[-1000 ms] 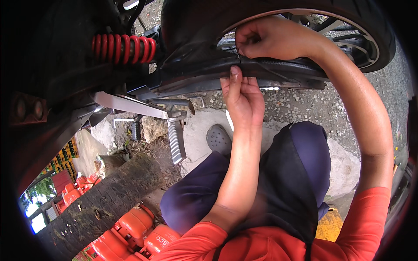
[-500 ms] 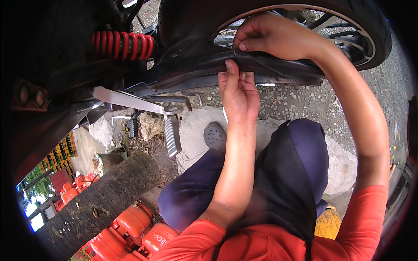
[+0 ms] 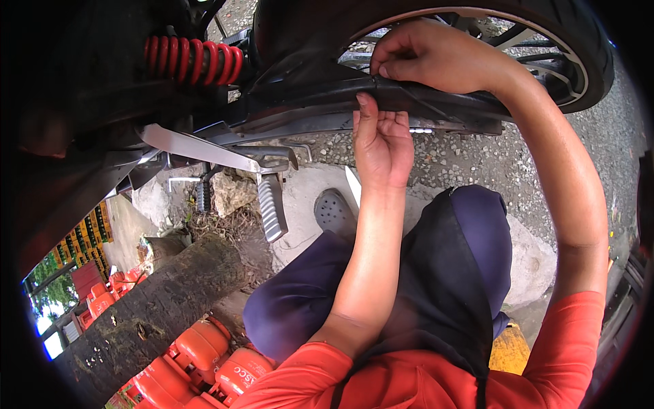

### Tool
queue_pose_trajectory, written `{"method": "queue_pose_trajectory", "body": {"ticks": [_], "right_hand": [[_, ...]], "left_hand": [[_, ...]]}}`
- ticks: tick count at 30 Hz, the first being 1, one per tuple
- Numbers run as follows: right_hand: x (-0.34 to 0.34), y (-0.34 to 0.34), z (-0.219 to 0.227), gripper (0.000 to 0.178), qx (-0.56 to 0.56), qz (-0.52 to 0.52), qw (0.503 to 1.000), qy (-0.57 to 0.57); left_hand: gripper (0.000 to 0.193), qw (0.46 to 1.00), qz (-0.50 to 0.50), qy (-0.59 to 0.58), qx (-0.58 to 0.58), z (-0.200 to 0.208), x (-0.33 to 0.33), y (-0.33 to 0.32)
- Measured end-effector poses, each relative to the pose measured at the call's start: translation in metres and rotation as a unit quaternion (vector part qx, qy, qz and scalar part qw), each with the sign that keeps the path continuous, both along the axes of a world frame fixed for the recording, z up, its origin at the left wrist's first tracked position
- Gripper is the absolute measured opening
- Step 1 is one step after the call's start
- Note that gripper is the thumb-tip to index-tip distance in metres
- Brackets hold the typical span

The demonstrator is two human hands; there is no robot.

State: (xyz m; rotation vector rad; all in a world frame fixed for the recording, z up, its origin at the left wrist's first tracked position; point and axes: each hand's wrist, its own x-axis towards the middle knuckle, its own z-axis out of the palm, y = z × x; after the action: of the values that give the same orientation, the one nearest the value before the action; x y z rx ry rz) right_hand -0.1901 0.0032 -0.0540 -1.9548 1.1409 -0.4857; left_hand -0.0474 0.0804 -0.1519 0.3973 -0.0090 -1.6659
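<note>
A long black cover runs along the near side of a motorcycle wheel. My left hand is palm up under its lower edge. The thumb stands against the front face, and the fingers curl in at the underside, their tips partly hidden. Above it, my right hand reaches over from the right and bends down to the cover's top edge. Its thumb and forefinger are pinched together beside a small seam; anything between them is too small to make out.
A red coil spring and a metal footrest lie to the left. Below them are a log and several red gas cylinders. A pale pointed object shows beside my left wrist. Gravel lies beyond my knees.
My left hand has slid slightly right along the cover's lower edge. My right hand keeps its pinch at the top edge. More of the pale pointed object shows beside my left wrist.
</note>
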Motion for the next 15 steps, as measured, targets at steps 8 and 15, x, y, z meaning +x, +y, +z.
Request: {"method": "queue_pose_trajectory", "body": {"ticks": [8,15], "right_hand": [[-0.0013,0.0052,0.0031,0.030,0.013,0.025,1.000,-0.014],[0.0015,0.0050,0.0032,0.029,0.064,-0.009,0.998,-0.011]], "left_hand": [[0.032,0.999,-0.024,-0.004,-0.027,-0.0013,0.0045,-0.0011],[0.032,0.999,-0.029,0.018,-0.018,-0.0019,0.0077,-0.0028]]}}
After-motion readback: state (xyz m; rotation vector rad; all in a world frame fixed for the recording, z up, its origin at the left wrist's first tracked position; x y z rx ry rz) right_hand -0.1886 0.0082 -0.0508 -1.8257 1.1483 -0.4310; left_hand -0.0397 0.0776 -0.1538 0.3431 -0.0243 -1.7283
